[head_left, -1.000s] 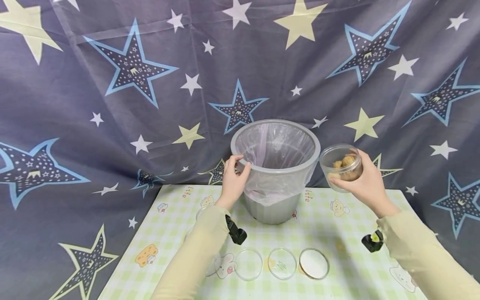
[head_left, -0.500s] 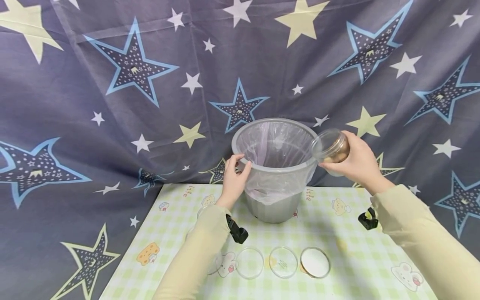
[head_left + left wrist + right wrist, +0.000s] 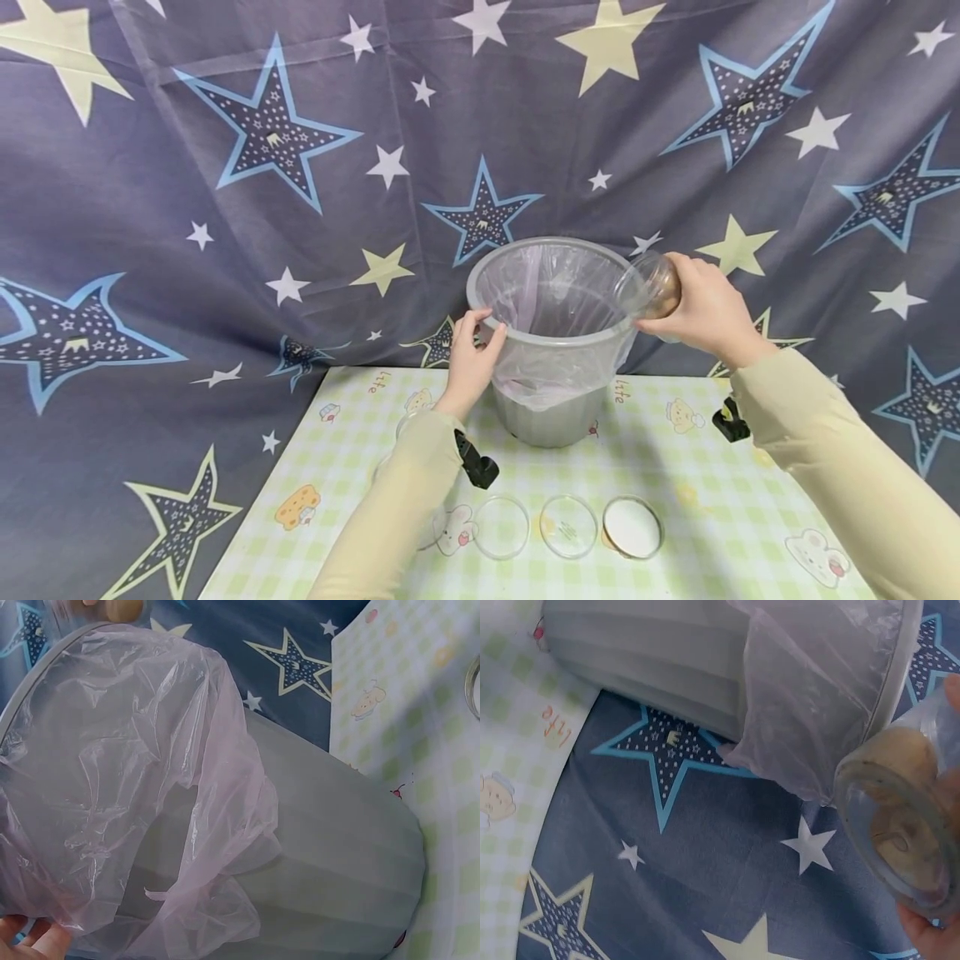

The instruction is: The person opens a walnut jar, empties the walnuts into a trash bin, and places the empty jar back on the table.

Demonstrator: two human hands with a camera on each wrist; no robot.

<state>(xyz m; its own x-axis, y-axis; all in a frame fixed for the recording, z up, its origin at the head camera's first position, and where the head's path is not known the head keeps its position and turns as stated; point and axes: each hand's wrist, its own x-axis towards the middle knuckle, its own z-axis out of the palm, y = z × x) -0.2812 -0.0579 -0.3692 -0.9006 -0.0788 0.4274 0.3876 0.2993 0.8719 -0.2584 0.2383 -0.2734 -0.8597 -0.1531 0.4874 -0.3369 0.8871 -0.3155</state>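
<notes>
A grey trash can point(image 3: 547, 425) stands upright at the table's back edge, lined with a clear, pinkish plastic bag point(image 3: 551, 375) folded over its rim. On the rim's near left side, my left hand point(image 3: 471, 365) grips with fingers and thumb; its fingertips point(image 3: 46, 939) show against the bag in the left wrist view. My right hand point(image 3: 708, 310) holds a clear plastic jar point(image 3: 632, 287) by its side at the can's right rim. The jar is tipped with its mouth toward the can. Through its base, brown lumpy pieces point(image 3: 901, 844) are visible; their exact kind is unclear.
Two clear round lids point(image 3: 501, 527) and a white-lined lid point(image 3: 632, 527) lie in a row near the front of the checked table point(image 3: 720, 492). More clear round outlines are partly covered by my left sleeve point(image 3: 390, 517). A star-patterned curtain point(image 3: 315, 250) hangs behind.
My right hand has brought the jar left and up to the can's rim and tipped it from nearly upright toward the opening. My left hand has stayed on the rim.
</notes>
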